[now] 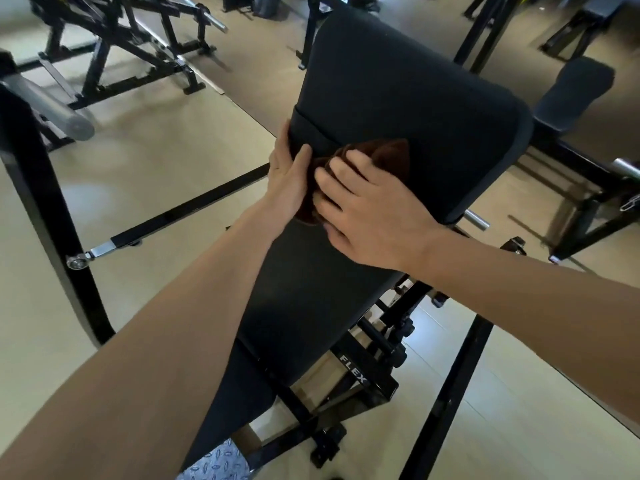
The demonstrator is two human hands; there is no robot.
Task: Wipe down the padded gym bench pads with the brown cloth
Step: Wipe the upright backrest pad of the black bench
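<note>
I see two bare forearms, no sleeve on either as far up as my view goes. No watch, band or ring shows on the left hand (pixel 287 181) or the right hand (pixel 367 209), and neither wears a glove. The nails I can make out on the right hand are short and plain. Below the near end of the bench (pixel 311 306), at the bottom edge of my view, there is a small patch of clothing (pixel 218 462): light blue-grey cloth printed with small pale oval shapes. I cannot tell which garment it is.
</note>
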